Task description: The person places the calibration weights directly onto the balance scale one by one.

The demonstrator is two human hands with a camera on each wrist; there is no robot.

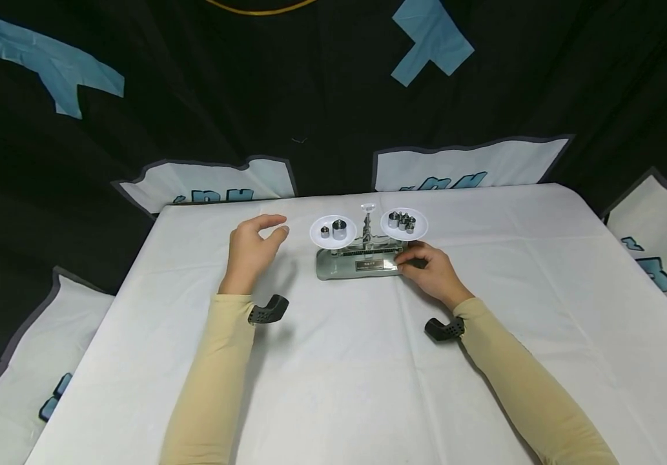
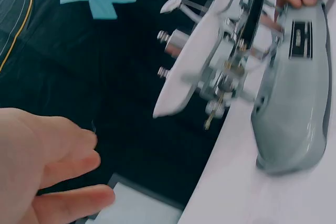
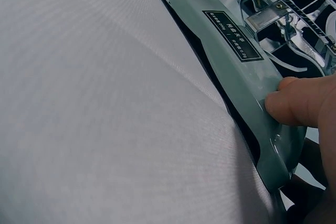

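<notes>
A grey-green balance scale (image 1: 341, 268) stands on the white table. Its left pan (image 1: 317, 237) carries two metal weights, a small one (image 1: 325, 232) and a larger one (image 1: 339, 229). Several metal weights (image 1: 403, 221) sit together on the right pan (image 1: 421, 227). My right hand (image 1: 434, 274) grips the right end of the base; in the right wrist view the thumb (image 3: 283, 106) presses on its front face, the other fingers partly hidden behind. To the left of the scale, my left hand (image 1: 252, 252) is held in the air, fingers gently bent, thumb apart, holding nothing.
White cloth covers the table (image 1: 333, 387). Behind it hangs a black curtain (image 1: 333, 97) with pale blue tape pieces (image 1: 434, 39). Black wrist mounts (image 1: 269, 310) are strapped to both forearms.
</notes>
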